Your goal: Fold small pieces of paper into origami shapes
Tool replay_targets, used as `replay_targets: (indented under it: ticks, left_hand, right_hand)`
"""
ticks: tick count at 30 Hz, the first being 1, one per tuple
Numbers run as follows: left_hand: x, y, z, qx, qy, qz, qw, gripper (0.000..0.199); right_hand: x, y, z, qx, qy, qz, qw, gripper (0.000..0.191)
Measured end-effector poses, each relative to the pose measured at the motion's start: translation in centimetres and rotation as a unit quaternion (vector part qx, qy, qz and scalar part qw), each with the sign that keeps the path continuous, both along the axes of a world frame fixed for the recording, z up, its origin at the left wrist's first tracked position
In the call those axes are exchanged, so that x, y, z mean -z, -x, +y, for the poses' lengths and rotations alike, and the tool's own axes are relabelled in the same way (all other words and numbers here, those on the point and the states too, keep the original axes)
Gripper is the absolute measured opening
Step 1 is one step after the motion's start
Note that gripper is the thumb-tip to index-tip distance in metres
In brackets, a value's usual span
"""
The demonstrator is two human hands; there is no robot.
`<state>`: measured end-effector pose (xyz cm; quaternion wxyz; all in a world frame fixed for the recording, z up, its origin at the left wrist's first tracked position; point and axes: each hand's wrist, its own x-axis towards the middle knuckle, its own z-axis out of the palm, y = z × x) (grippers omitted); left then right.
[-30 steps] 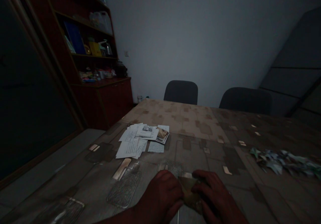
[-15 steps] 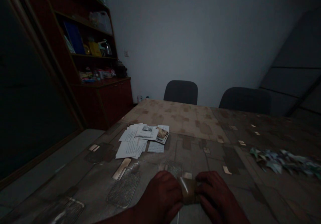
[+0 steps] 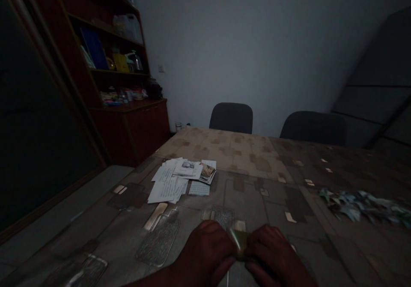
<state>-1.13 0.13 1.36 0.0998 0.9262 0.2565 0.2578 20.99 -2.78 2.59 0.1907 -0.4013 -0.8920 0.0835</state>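
Observation:
A small, shiny yellowish-brown piece [image 3: 239, 240] lies between my two hands near the table's front edge. My left hand [image 3: 210, 250] is closed on its left side, fingers bent and thumb low. On its right side my right hand [image 3: 269, 250] grips it with curled fingers. The piece is partly hidden by the fingers, and the dim light leaves its exact nature unclear. Beyond my left hand, printed paper sheets [image 3: 168, 184] and small picture cards [image 3: 207, 172] lie in a loose, overlapping pile.
A patterned cloth covers the table [image 3: 237, 150]. Crumpled greenish-white pieces [image 3: 362, 205] lie in a row at the right. Two dark chairs [image 3: 231, 118] stand behind the table, and a red cabinet [image 3: 146, 128] with filled shelves is at the back left.
My right hand has moved left, closer to my left hand. Less of the yellowish-brown piece shows between them, and it looks narrower.

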Motion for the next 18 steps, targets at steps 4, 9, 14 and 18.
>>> replay_targets:
  ticks: [4,9,14,18]
  left_hand:
    - [-0.23,0.02,-0.12,-0.025,0.051,-0.019,0.998,0.009]
    - [0.12,0.09,-0.01,-0.07,0.11,-0.069,0.989,0.017]
    - [0.15,0.1,0.06,-0.062,0.109,-0.081,0.989,0.017]
    - [0.31,0.07,0.08,-0.055,0.106,-0.076,0.99,0.017]
  right_hand:
    - [0.42,-0.01,0.06,0.007,0.013,0.008,1.0,0.009]
    - [0.84,-0.01,0.33,0.024,0.014,0.034,0.999,0.007]
    - [0.72,0.02,0.22,0.025,0.023,0.044,0.998,0.008]
    - [0.81,0.02,0.1,0.024,0.03,0.055,0.998,0.011]
